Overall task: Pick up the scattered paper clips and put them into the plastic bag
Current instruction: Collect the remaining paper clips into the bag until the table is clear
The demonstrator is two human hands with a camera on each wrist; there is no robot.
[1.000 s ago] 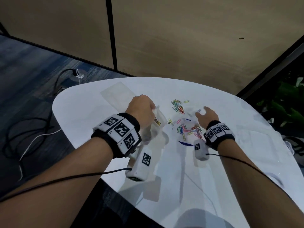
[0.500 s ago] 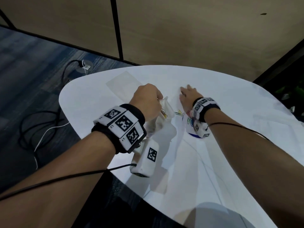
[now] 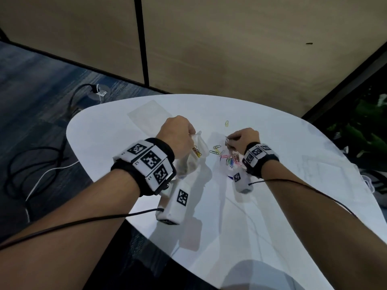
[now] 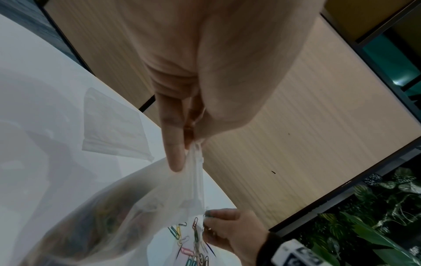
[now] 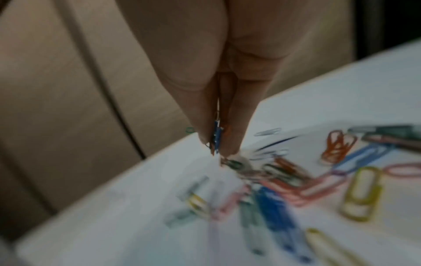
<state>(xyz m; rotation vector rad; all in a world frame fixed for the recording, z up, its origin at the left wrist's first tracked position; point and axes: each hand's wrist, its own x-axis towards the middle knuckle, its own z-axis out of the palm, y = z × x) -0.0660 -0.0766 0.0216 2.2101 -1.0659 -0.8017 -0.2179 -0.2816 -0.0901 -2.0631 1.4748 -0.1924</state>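
Observation:
My left hand (image 3: 178, 132) pinches the top edge of a clear plastic bag (image 3: 193, 158) and holds it up above the white table (image 3: 272, 206); in the left wrist view its fingers (image 4: 174, 144) clamp the bag's rim (image 4: 198, 162). Several coloured clips lie inside the bag. My right hand (image 3: 240, 139) pinches a bunch of paper clips (image 3: 227, 142) just above the table, seen between its fingertips (image 5: 217, 136) in the right wrist view. A heap of coloured paper clips (image 3: 229, 160) lies under that hand. A yellow clip (image 3: 226, 123) lies farther back.
A second flat clear bag (image 3: 148, 116) lies on the table behind my left hand. The table's rounded edge runs at the left, with cables (image 3: 41, 164) on the carpet below. A beige partition wall stands behind, and plants (image 3: 368, 126) at the right.
My right hand has pulled back from the far clips toward the heap and now pinches a bunch of clips. The left hand keeps holding the bag up.

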